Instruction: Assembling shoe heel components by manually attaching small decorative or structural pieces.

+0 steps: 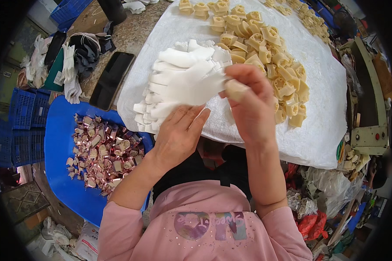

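A pile of thin white soft strips [178, 71] lies layered on the white-covered table in front of me. My right hand [253, 102] is closed, its fingertips pinching the right end of a white strip [209, 87] that stretches out from the pile. Something beige shows at its thumb; whether it is a wrap or a held piece I cannot make out. My left hand [178, 132] bears on the pile's near edge, fingers close together, with a thin white edge between thumb and forefinger. Beige moulded pieces [270, 56] lie heaped just beyond my right hand.
A blue tub [59, 143] at the left holds pinkish metallic parts with beige inserts [102, 152]. A dark phone [112, 80] and gloves [69, 65] lie on the worktop beside the white cover [326, 100]. Blue crates [24, 108] stand far left; plastic bags [326, 187] are at the right.
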A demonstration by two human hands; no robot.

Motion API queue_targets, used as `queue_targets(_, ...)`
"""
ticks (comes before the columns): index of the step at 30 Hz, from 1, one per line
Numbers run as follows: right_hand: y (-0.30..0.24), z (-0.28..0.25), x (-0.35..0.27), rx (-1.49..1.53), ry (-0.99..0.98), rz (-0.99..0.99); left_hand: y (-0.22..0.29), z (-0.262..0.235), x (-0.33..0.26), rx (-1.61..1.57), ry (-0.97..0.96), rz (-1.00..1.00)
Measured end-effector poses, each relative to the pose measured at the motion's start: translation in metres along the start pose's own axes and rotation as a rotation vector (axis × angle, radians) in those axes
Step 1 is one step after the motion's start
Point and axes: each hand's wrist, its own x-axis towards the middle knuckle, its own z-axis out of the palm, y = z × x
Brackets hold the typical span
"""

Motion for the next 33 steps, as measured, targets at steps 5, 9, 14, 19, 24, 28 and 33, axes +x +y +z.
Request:
queue_targets(5,-0.032,-0.009,-0.019,0.223,-0.02,-0.126,0.007,-0.014,0.002,-0.111,-0.007,-0.079)
queue_targets(9,-0.009,-0.038,-0.047,0.232,-0.047,-0.03,0.017,-0.013,-0.001,-0.725,-0.096,-0.192)
queue_targets(14,0.007,-0.063,-0.076,-0.261,-0.006,0.087,0.041,0.011,0.001,-1.432,0.081,-0.771)
queue_targets(19,0.019,-0.081,-0.063,-1.581,0.148,-0.512,0.041,0.022,0.002,-1.416,0.213,-0.761)
queue_targets(24,0.05,-0.073,-0.062,-1.709,0.38,-0.413,0.044,0.042,0.019,-1.237,0.28,-0.638)
queue_targets(28,0.056,-0.075,-0.067,-1.669,0.425,-0.453,0.038,0.063,0.028,-1.121,0.154,-0.572)
queue_targets(33,0.055,-0.073,-0.077,-1.634,0.394,-0.352,0.045,0.052,0.012,-0.922,0.11,-0.563)
